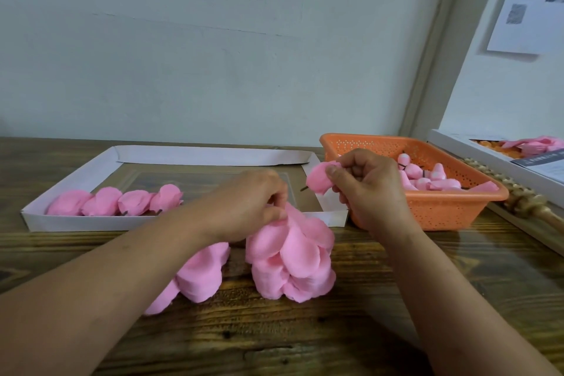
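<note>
just under your left hand [253, 201], a heap of loose pink fabric petals [293, 262] lies on the dark wooden table [305, 330]. your thumb and forefinger pinch the top edge of one petal of that heap, with the other fingers curled in. the petal's lower part rests among the others. a smaller clump of the same pink petals [201, 272] lies beneath your left wrist, touching the table.

up and to the right of that pinch, your right hand [366, 189] is raised off the table and grips a small pink fabric bud [319, 181], fingers and thumb folded tight round it. its thin dark stem [303, 189] pokes out toward your left hand. the two hands are near each other but do not touch.

right behind your right hand stands an orange perforated plastic basket [457, 210] holding pale pink foam buds [427, 180] on dark stems. beyond your left hand lies a shallow white cardboard tray [76, 221], and four finished pink fabric flowers [116, 201] sit in a row along its near wall, well to the left of the pinch.
</note>
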Demonstrator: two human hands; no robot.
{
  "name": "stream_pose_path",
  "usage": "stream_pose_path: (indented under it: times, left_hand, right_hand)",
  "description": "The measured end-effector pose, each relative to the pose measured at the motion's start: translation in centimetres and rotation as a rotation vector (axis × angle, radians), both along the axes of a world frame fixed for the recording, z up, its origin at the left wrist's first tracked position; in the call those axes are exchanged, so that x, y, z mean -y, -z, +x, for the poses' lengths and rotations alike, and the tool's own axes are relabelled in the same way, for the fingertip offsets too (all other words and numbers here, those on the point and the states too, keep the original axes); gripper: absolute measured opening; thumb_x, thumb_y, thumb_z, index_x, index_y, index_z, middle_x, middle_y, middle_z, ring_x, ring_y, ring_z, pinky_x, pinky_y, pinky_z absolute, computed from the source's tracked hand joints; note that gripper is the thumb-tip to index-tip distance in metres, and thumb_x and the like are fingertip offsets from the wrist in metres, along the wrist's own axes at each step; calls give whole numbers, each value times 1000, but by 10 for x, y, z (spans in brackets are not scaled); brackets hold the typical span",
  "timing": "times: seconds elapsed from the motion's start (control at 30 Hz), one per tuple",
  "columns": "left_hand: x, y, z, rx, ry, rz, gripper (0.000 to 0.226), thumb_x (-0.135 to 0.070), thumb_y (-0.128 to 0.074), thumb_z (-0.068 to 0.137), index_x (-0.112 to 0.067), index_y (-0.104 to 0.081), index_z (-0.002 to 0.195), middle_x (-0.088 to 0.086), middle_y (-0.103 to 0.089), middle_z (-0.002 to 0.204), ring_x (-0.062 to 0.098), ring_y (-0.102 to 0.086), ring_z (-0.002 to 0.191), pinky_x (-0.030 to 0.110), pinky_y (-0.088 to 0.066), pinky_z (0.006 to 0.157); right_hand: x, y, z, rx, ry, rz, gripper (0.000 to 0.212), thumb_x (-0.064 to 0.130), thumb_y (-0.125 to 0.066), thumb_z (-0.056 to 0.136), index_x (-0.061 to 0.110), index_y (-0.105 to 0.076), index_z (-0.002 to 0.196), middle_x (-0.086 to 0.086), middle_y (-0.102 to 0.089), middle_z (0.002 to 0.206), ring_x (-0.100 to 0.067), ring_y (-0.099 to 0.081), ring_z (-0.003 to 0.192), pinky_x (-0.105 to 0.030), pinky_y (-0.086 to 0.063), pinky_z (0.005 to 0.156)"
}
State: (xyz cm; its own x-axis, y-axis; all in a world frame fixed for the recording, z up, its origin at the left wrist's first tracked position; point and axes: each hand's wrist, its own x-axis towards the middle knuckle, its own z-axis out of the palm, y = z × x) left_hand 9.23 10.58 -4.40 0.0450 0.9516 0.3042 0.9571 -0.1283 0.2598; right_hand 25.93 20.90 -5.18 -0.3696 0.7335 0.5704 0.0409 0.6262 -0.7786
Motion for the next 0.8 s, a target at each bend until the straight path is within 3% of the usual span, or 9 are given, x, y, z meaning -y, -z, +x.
stream_pose_path:
  times: [0.13,0.3,0.4,0.47,0.57,0.63,0.7,0.77,0.8]
  left_hand:
    - [3,-8,-2,182,-12,-112,15,-19,-68,85,-22,-57,75,-8,-58,71,4,-48,61,17,-39,58]
    - [5,-7,-1,374,-166,-289,13,-17,-73,80,-26,-69,71,-12,-64,64,3,-53,60,17,-42,58]
    - [4,-5,1,468,-230,-327,20,-15,-72,79,-24,-67,61,-8,-61,62,11,-52,65,22,-42,65]
    - [3,-4,3,656,-274,-301,21,-12,-70,81,-19,-64,62,-1,-58,64,16,-51,65,26,-40,66]
    - [3,-3,4,984,-272,-290,27,-6,-66,85,-15,-58,61,-1,-57,53,11,-54,49,20,-46,49]
    - [3,0,3,900,-260,-256,25,-1,-66,83,-15,-61,63,-5,-58,50,11,-53,52,21,-43,49]
    - [6,0,5,723,-233,-220,18,0,-66,81,-16,-68,76,-2,-66,65,12,-54,62,22,-43,59]
    - [6,-2,3,668,-207,-209,19,-1,-65,83,-19,-70,87,-2,-71,81,5,-58,66,18,-46,62]
    - [5,-4,1,656,-209,-193,19,-2,-65,84,-20,-70,89,-4,-70,79,1,-57,62,16,-45,62]
  right_hand:
    - [0,0,0,-26,-6,-18,22,4,-64,85,18,-59,69,-5,-57,54,-13,-47,48,-22,-38,45]
    - [1,-1,0,-19,-6,-11,19,6,-64,86,17,-60,70,-13,-59,60,-15,-48,50,-24,-39,46]
    - [2,-1,0,-26,1,-17,19,4,-63,86,16,-59,70,-11,-58,57,-14,-48,49,-23,-38,45]
    - [1,-1,-1,-46,4,-29,21,3,-62,85,15,-58,69,-7,-55,54,-16,-46,49,-25,-37,45]
    - [0,-1,-1,-74,2,-43,23,2,-62,85,15,-57,68,-8,-52,53,-19,-45,50,-29,-36,48]
    - [-1,-1,-1,-72,9,-36,22,2,-62,85,16,-57,68,-8,-52,53,-18,-45,49,-28,-36,48]
    - [-2,0,0,-60,12,-25,22,3,-63,85,16,-58,68,-8,-52,53,-16,-44,48,-25,-36,46]
    - [-3,1,0,-56,10,-24,22,4,-63,85,16,-58,68,-9,-52,53,-16,-44,47,-23,-36,45]
    - [-3,1,0,-58,9,-28,22,4,-63,85,17,-58,68,-9,-52,53,-15,-44,46,-22,-36,45]
